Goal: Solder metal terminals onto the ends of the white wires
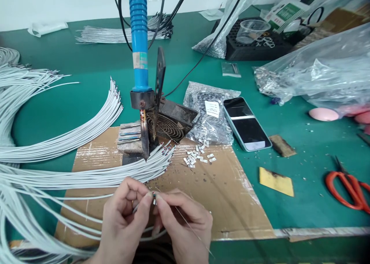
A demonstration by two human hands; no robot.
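My left hand [124, 217] pinches the end of a white wire [86, 197] between thumb and forefinger. My right hand [185, 225] meets it fingertip to fingertip, pinching a tiny metal terminal [154, 197] at the wire's tip; a thin strand of solder wire [190, 229] runs across this hand. Both hands hover over a cardboard sheet [231, 202] near the table's front edge. Just beyond them lies a bundle of white wires [115, 173] with tips under a blue-handled soldering iron [139, 44] fixed upright in a stand.
Loose small terminals [198, 156] lie on the cardboard, beside a bag of them [209, 113] and a small fan [169, 125]. A phone [245, 123], yellow sponge [276, 181], red scissors [347, 189] and plastic bags [318, 75] sit right. More wire bundles [29, 113] curve at left.
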